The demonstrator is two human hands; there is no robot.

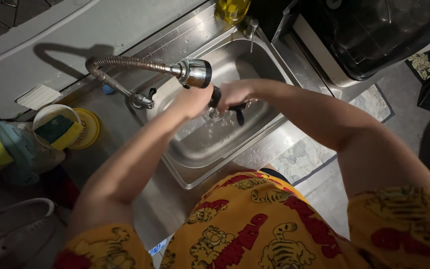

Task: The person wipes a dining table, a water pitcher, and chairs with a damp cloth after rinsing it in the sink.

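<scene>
Black utensil: over the sink basin, just below the faucet head | right hand: curled closed around its upper part | left hand: against the other end, grasp cannot be told | likely light, stiff, slippery when wet; best held firmly mid-handle | sponge well left of the sink.

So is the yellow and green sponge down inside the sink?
No, the sponge sits in a round tub on the counter left of the sink, away from both hands.
</scene>
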